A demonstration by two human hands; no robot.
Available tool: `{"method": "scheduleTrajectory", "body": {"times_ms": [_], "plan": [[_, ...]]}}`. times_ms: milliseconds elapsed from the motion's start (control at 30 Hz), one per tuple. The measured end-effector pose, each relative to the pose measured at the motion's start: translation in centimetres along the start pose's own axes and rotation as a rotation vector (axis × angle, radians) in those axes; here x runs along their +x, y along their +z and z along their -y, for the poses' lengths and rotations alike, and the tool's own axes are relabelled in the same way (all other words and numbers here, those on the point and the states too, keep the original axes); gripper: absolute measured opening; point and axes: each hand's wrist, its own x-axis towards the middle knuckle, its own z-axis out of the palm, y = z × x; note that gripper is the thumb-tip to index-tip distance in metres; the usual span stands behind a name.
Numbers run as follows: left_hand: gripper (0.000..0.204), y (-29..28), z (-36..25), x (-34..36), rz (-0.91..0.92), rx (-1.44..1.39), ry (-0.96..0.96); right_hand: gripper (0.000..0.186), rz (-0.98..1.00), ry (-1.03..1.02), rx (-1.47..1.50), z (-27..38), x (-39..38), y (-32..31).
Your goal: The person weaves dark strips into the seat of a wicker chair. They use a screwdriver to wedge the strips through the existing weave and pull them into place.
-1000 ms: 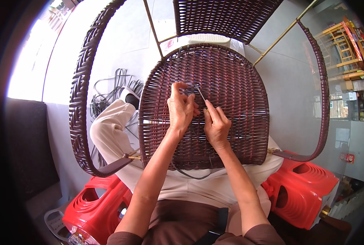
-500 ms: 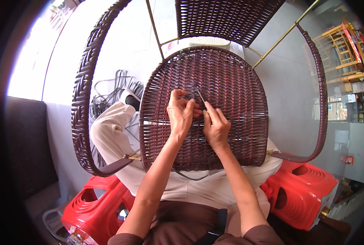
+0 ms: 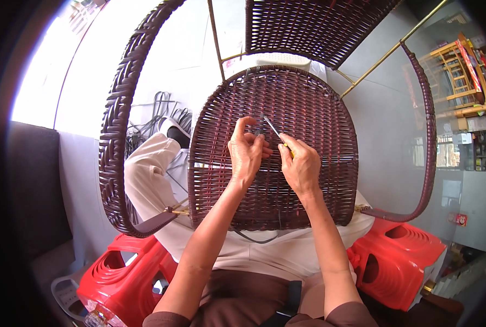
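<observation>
The right hand's (image 3: pixel 302 165) fingers clamp a thin metal tool (image 3: pixel 273 127), its shaft pointing to 11 o'clock over the woven seat (image 3: pixel 322 131). The left hand (image 3: pixel 246 158) curls just beside, at 9 o'clock; whether its fingers grip anything, I cannot tell. Both sit well inside the seat's rim. Beyond it, a wide gap reaches the armrest (image 3: pixel 430 125) at 3 o'clock; at 9, a trousered leg (image 3: pixel 147 163) partly fills the gap. The backrest (image 3: pixel 314 30) borders 1 o'clock.

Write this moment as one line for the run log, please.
right hand: grips yellow-handled thin-shafted tool, tip at woven chair seat | left hand: fingers bent, left of tool | seat: above beige trousers
</observation>
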Motion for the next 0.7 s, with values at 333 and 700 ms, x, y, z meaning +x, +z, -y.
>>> {"method": "scheduleTrajectory", "body": {"times_ms": [333,700], "plan": [[0.037,-0.2,-0.2,0.2,0.026,0.021,-0.051,0.014,0.058,0.039,-0.032,1.4,1.7,-1.1],[0.038,-0.3,-0.2,0.2,0.017,0.002,-0.047,0.025,-0.088,-0.039,-0.003,-0.6,-1.1,1.8]]}}
